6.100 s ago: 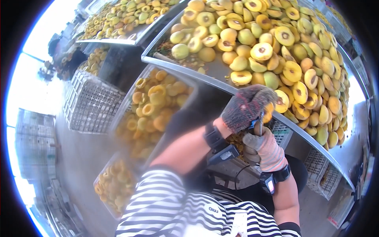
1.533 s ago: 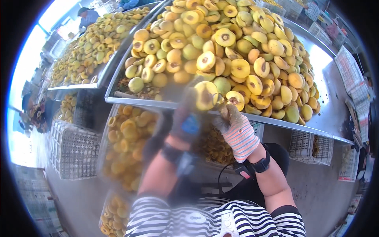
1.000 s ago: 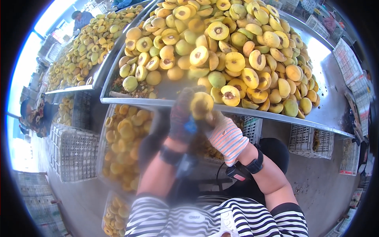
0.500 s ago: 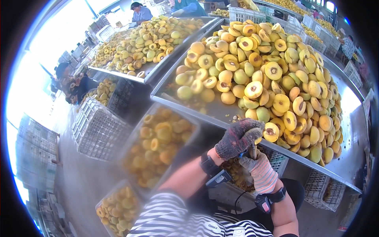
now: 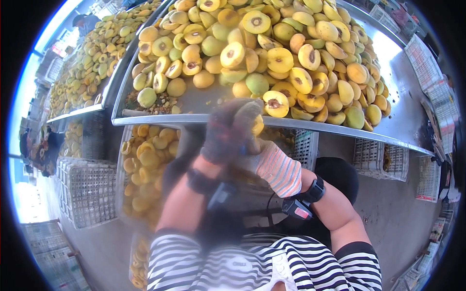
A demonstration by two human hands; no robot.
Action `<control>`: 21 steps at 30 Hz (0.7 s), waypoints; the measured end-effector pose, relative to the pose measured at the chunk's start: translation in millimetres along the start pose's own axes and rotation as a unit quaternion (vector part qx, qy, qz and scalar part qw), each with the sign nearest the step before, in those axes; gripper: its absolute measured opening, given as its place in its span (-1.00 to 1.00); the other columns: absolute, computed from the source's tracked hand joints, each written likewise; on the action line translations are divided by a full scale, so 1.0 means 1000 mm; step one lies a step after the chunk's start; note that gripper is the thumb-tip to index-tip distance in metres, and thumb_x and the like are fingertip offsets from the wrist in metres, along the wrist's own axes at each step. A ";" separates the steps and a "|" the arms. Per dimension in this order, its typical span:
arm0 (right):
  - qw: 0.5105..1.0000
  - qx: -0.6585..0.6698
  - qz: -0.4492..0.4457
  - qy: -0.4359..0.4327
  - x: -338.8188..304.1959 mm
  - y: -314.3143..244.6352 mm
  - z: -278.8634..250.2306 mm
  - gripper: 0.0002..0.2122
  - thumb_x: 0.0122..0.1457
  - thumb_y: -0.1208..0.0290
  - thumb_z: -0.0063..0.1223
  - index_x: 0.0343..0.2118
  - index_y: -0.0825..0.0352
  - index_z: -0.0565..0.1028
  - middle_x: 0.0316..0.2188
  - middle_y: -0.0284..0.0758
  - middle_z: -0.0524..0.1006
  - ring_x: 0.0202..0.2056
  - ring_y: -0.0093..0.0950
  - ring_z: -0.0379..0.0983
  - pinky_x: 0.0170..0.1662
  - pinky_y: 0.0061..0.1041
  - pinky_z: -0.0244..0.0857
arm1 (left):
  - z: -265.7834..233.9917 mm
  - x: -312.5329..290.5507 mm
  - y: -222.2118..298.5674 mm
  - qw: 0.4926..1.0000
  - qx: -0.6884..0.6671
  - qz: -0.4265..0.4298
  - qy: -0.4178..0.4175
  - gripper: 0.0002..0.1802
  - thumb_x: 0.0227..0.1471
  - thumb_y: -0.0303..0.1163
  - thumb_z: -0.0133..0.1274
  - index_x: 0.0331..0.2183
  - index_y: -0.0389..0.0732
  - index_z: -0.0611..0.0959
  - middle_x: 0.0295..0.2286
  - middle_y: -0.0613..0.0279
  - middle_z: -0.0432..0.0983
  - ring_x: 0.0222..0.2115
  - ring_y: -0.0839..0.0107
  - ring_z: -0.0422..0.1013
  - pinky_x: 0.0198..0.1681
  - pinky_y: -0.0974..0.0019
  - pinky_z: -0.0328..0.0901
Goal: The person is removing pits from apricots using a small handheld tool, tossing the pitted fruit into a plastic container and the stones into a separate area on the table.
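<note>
Left hand [image 5: 228, 130] and right hand [image 5: 278, 166], together with the desk [image 5: 167, 119], have shifted leftward across the view since half a second earlier. Mostly hidden, the fruit [image 5: 258, 125] lies at the left hand's fingertips, that hand being the nearer, just above the right hand; its long axis cannot be told. Left fingers curl round it, knuckles upward; the right's hold is obscured; both forearms converge.

We see a worktop [image 5: 405, 104] of smooth metal, quite glossy at the right. The crates [image 5: 92, 191] look to us like matt plastic. The left hand [image 5: 228, 130] and the right hand [image 5: 272, 162] wear gloves [image 5: 286, 172] of knitted cloth, rather rough. The shirt [image 5: 315, 259] is also of cloth, matt. On the fruit halves [image 5: 357, 73] we find smooth skin.
</note>
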State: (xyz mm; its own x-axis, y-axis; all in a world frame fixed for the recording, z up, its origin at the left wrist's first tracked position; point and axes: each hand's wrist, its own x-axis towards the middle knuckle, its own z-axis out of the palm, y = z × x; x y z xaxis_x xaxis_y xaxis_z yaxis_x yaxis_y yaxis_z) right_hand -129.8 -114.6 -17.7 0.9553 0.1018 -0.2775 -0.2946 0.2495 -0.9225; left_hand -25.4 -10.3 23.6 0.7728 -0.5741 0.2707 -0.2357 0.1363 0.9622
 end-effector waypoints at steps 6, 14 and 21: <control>0.997 -0.005 -0.074 -0.009 -0.008 -0.006 0.011 -0.78 0.04 0.31 0.14 -0.26 0.25 0.53 -0.46 -0.27 0.54 -0.45 -0.28 0.48 -0.35 -0.39 0.33 | 0.001 -0.003 -0.021 0.994 0.049 0.101 0.017 -0.75 0.12 -0.35 0.01 -0.23 -0.31 0.62 -0.36 0.22 0.56 -0.42 0.53 0.44 -0.37 0.47 0.34; 0.975 -0.130 -0.171 -0.052 -0.032 -0.023 0.005 -0.94 0.07 0.43 0.07 -0.44 0.26 0.45 -0.62 -0.37 0.38 -0.58 -0.40 0.36 -0.46 -0.44 0.23 | -0.003 -0.005 -0.022 0.949 -0.246 -0.134 -0.144 -0.68 0.06 -0.31 0.07 -0.24 -0.39 0.59 -0.35 -0.05 0.57 -0.29 0.18 0.51 -0.16 0.21 0.41; 0.986 0.054 0.135 -0.076 -0.054 -0.028 -0.025 -0.82 0.02 0.34 0.16 -0.39 0.32 0.44 -0.63 -0.45 0.39 -0.63 -0.62 0.33 -0.54 -0.61 0.20 | 0.010 -0.001 -0.008 0.880 -0.407 -0.227 -0.095 -0.49 0.15 0.02 -0.04 -0.10 -0.22 0.50 -0.29 0.17 0.53 -0.29 0.32 0.47 -0.18 0.30 0.38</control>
State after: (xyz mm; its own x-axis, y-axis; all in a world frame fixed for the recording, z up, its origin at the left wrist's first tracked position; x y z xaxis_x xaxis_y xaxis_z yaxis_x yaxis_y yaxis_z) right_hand -172.6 -151.4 16.5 0.8288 0.3204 -0.4588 -0.5472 0.2928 -0.7841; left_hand -30.1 -18.3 15.1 0.5483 -0.8321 -0.0834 0.6316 0.3467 0.6935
